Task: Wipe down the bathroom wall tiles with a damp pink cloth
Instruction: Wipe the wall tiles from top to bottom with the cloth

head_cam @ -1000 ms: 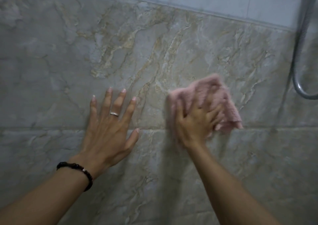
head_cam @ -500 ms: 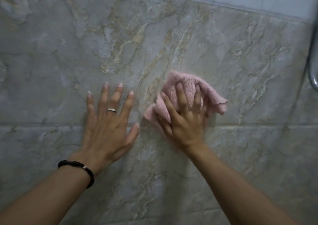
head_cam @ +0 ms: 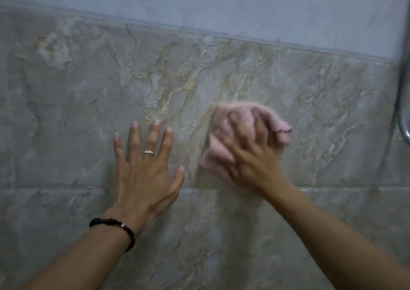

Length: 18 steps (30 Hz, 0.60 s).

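A: Which step is in hand?

B: The wiping itself, it seems. The cloth is pressed against the tile under the right hand; its fingers are spread and slightly curled over the bunched cloth, which is pinned to the wall rather than gripped in a fist. Blur on the hand and cloth suggests a stroke under way.

A: And the left hand?

B: It is laid flat on the tile, fingers fully spread, nothing held. It is judged to serve as a brace. The cloth lies just beside its thumb, to the right, not touching.

A: What is called for next?

B: Pressure through the right fingertips is probably needed, with strokes carried up toward the joint above the fingers, or right toward the hose. The folds past the fingertips may slip loose, so the cloth may need regathering.
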Each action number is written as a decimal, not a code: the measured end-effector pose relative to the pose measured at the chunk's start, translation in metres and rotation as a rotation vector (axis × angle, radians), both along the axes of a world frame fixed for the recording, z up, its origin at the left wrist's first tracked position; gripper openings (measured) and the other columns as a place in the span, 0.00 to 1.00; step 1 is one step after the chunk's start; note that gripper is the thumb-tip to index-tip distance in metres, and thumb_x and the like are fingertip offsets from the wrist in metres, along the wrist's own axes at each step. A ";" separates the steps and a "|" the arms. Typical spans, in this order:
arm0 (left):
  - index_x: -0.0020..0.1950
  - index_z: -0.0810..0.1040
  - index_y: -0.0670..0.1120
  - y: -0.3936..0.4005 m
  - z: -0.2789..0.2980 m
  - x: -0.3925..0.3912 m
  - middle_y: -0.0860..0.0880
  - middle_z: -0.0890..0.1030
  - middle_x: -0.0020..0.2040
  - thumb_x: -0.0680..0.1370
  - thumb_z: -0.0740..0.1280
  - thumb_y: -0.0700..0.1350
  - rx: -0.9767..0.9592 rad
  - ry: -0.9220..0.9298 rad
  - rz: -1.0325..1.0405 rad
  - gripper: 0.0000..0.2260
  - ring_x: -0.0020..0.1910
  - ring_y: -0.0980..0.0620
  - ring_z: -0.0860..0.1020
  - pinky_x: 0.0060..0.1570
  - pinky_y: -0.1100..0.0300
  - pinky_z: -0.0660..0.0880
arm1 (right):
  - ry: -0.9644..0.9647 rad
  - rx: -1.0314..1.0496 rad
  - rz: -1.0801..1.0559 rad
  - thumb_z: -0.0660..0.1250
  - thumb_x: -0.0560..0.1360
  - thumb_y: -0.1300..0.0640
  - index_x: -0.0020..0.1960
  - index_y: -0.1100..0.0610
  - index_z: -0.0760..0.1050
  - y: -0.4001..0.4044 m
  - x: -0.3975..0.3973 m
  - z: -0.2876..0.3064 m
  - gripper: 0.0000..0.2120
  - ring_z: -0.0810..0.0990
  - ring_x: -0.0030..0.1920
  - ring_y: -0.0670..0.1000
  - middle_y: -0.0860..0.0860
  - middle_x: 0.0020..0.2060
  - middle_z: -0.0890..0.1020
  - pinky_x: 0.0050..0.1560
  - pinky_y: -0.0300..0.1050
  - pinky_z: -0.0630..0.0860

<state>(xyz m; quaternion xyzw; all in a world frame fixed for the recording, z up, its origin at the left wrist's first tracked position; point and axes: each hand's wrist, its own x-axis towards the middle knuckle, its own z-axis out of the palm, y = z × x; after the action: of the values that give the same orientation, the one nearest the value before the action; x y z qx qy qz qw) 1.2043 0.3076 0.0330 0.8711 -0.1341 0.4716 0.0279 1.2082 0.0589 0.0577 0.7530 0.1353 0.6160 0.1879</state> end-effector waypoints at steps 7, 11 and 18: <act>0.78 0.59 0.50 0.009 0.002 -0.002 0.46 0.59 0.78 0.75 0.54 0.62 0.021 0.046 -0.028 0.33 0.77 0.37 0.54 0.70 0.32 0.49 | -0.061 0.542 0.057 0.52 0.80 0.35 0.81 0.44 0.53 0.052 0.017 0.095 0.32 0.49 0.77 0.74 0.54 0.82 0.49 0.70 0.76 0.49; 0.77 0.62 0.49 0.014 0.010 -0.008 0.45 0.63 0.76 0.74 0.55 0.62 0.025 0.028 -0.043 0.33 0.75 0.37 0.59 0.68 0.31 0.55 | 0.020 -0.038 0.028 0.52 0.82 0.37 0.78 0.47 0.65 0.021 0.009 0.078 0.28 0.56 0.74 0.76 0.57 0.79 0.61 0.71 0.74 0.56; 0.78 0.59 0.48 0.038 0.027 0.003 0.41 0.58 0.78 0.75 0.53 0.62 -0.098 -0.077 -0.021 0.34 0.77 0.34 0.51 0.71 0.34 0.45 | -0.001 0.554 0.068 0.52 0.80 0.36 0.82 0.42 0.48 0.080 0.013 0.134 0.33 0.42 0.78 0.72 0.51 0.82 0.45 0.71 0.76 0.43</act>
<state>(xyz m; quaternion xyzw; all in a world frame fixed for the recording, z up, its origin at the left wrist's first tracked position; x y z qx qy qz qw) 1.2074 0.3459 0.0602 0.8486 -0.1210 0.5102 0.0705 1.2214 0.1386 0.1921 0.7705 -0.0132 0.6357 -0.0456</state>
